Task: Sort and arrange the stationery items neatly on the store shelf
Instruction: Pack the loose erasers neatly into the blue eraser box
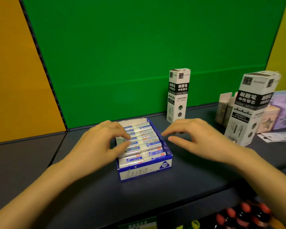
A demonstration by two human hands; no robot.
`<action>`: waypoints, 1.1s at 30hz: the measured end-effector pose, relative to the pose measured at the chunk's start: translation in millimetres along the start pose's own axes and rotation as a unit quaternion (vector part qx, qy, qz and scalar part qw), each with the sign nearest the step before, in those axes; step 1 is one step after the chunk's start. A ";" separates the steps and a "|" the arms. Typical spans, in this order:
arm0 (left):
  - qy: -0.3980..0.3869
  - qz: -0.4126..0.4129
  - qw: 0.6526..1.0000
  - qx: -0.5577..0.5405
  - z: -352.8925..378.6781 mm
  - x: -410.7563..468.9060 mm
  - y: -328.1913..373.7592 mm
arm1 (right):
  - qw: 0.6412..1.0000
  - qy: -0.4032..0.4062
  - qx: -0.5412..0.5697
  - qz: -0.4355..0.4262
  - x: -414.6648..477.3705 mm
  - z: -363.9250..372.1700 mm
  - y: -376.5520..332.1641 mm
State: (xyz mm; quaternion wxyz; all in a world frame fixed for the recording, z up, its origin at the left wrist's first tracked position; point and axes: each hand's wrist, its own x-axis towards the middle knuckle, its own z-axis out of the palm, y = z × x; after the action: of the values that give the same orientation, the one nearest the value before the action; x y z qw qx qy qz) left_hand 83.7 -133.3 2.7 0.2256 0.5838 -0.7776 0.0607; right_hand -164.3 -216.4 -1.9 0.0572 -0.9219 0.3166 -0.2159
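A blue and white open box [145, 171] marked 2B stands on the dark shelf [180, 187], filled with several wrapped erasers [149, 139] in two rows. My left hand [104, 142] rests on the left row, thumb and fingertips touching the wrappers. My right hand [190, 138] hovers just right of the box with its fingers spread and curled, holding nothing. Whether the left hand pinches an eraser is unclear.
Two tall white and black refill boxes stand upright: one at the back [177, 95], one nearer on the right [251, 108]. Small pastel packages [277, 113] and flat packets [277, 137] crowd the far right. Red-capped items [244, 215] fill the lower shelf. A green back panel [139, 55] bounds the shelf.
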 end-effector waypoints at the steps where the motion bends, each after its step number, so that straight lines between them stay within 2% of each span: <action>1: 0.005 0.013 1.000 0.000 -3.3 0.4 6.0 | 1.000 0.018 0.000 0.013 -8.0 -3.8 3.3; 5: 0.000 0.062 0.998 -0.006 -8.5 5.2 37.3 | 0.997 0.048 -0.023 0.064 -37.9 -25.6 25.9; 10: -0.039 0.103 0.994 0.004 10.9 31.9 78.1 | 0.992 0.016 -0.080 0.098 -72.9 -50.7 67.6; 15: -0.079 0.107 0.991 0.022 48.4 85.1 113.0 | 0.989 -0.046 -0.133 0.052 -86.5 -45.4 88.7; 19: -0.173 0.106 0.975 0.092 84.5 126.9 129.2 | 0.984 -0.066 -0.168 0.005 -88.1 -35.3 93.6; 23: -0.247 0.112 0.957 0.107 107.1 148.4 131.0 | 0.978 -0.081 -0.192 -0.018 -83.6 -32.9 97.9; 29: -0.215 0.123 0.956 0.158 111.3 153.9 129.6 | 0.981 -0.058 -0.182 -0.044 -83.2 -26.4 96.9; 33: -0.141 0.108 0.979 0.096 81.3 138.1 117.0 | 0.993 -0.046 -0.089 -0.064 -80.0 -28.8 87.1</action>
State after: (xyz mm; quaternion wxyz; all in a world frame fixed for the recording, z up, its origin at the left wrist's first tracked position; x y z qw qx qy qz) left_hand -78.4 -247.6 8.2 0.0492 0.5178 -0.8506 0.0764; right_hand -282.0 -236.0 -26.0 -0.0245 -0.9506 0.2717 -0.1480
